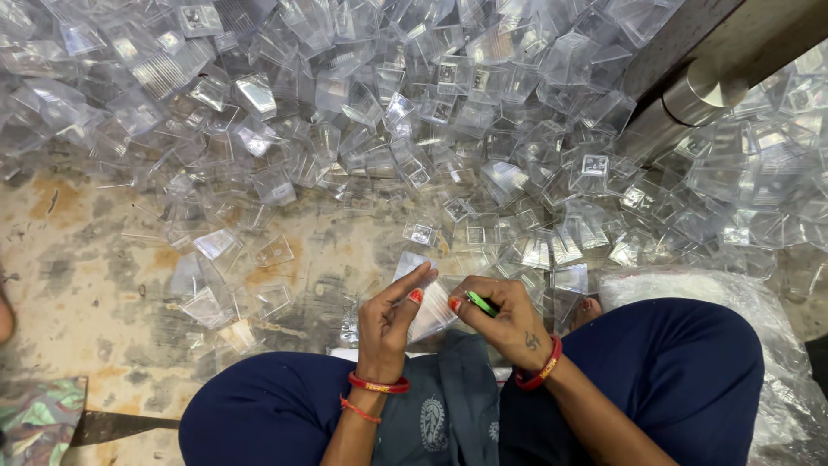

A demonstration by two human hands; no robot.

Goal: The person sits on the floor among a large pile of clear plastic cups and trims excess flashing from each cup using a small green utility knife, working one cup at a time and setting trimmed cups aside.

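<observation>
Left hand (388, 319) pinches a clear box (429, 304), light, slick and brittle, best held by its edges; right hand (504, 321) grips a green tool (481, 303).

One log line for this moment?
left hand: holds clear plastic piece | right hand: grips green tool | floor: clear box pile

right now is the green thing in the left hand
No, the small green tool sits in the right hand; the left hand holds a clear plastic piece.

Heap of plastic boxes (414, 112) on floor (78, 259) before knees; metal post (690, 95) right, bag (776, 345) beside right knee.
</observation>
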